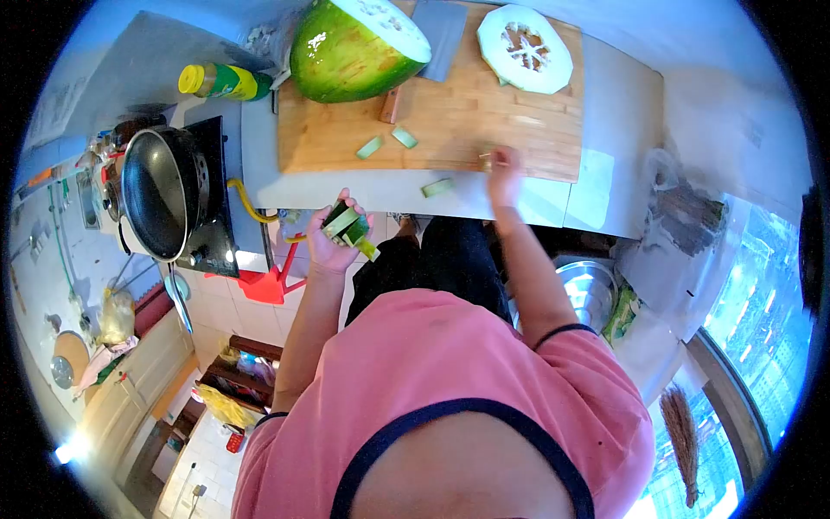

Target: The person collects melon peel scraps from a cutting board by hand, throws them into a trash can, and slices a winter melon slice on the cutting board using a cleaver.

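My left hand [327,248], palm up in front of the counter, is curled around several cut strips of green melon rind [356,228]. Blurred by motion, my right hand [504,167] is low over the front edge of the wooden cutting board [450,130]; its fingers are too smeared to read. Two rind strips [369,148] lie on the board, and another strip [437,188] rests on the white counter. At the back left of the board sits a large cut winter melon [350,60]. A cleaver [443,39] lies beside it, its wooden handle partly hidden. A peeled, seeded melon slice [493,56] is at the back right.
To the left, a black wok [156,195] stands on the stove [207,147]. A yellow-capped bottle [223,82] is near the melon. Below are a red plastic stool [259,285] on the left and a metal basin [590,292] on the right.
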The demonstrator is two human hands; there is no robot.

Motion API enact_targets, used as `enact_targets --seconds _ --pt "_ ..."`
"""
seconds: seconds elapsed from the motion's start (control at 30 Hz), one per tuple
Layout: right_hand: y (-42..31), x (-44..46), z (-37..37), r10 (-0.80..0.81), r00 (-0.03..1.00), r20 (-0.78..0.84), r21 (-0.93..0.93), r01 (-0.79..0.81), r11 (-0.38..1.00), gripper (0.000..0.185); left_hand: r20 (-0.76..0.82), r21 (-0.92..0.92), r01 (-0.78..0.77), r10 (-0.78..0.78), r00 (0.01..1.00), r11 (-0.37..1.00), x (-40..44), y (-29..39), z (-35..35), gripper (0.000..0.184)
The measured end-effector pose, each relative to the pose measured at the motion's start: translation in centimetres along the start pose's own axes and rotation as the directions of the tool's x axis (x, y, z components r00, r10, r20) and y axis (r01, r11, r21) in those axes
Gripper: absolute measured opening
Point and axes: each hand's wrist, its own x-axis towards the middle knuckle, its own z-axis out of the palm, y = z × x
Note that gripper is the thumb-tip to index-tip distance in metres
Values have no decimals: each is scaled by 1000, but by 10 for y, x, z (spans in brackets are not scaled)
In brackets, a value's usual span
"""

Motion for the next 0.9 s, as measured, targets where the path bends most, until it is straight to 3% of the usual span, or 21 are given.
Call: enact_targets --seconds 0.07,0.13,0.17,0.23,0.3,0.37,0.4,0.47,0.57,0.63,0.67,0.73,0.77,0.83,0.9 --pt "35 19 -57 246 965 -92 -6 -247 969 11 -12 -19 -9 8 1000 1000 -3 1 -5 37" --pt "60 24 -81 313 924 -220 -18 -325 945 13 -40 -36 -6 4 999 999 -12 0 -14 37" --pt "68 22 -71 310 925 -221 -19 -321 947 13 -53 -32 -9 7 999 999 -12 2 -19 37" --pt "65 11 -39 30 991 -131 -137 -48 989 11 -66 -28 -14 12 998 1000 -11 2 -20 38" --pt "14 -5 6 -163 986 18 -263 162 951 10 -63 -27 -22 20 998 999 -11 -1 -17 38" --pt "-25 -21 45 -185 972 143 -80 198 977 10 -52 -20 -10 9 999 1000 -11 0 -17 38" --pt "-30 -18 52 -194 972 135 -86 206 975 10 -33 -13 -2 1 999 1000 -7 1 -14 38" --pt "-34 -18 48 -22 995 93 43 18 999 11 3 -14 3 -3 1000 1000 -4 2 -10 38" --pt "-24 13 -6 122 992 -42 -2 -122 992 12 48 -14 -4 4 999 1000 1 3 -10 37" --pt "-5 31 -33 203 978 -48 -81 -206 975 17 3 -31 -3 3 1000 1000 -1 2 -10 37" --pt "3 34 -41 201 978 -52 -83 -205 975 17 6 -32 1 -1 1000 999 0 3 -9 37" --pt "14 39 -52 -56 998 -39 -299 42 953 23 -17 -81 19 -21 1000 997 0 -2 -5 36" --pt "18 38 -51 -59 998 -39 -297 45 954 23 -15 -81 17 -18 1000 997 1 -2 -3 36" --pt "12 35 -52 53 998 -39 -84 -56 995 24 8 -61 27 -26 1000 998 1 -2 1 36" --pt "21 36 -54 97 995 8 -116 -95 989 21 15 -66 22 -21 1000 998 4 -2 3 36"
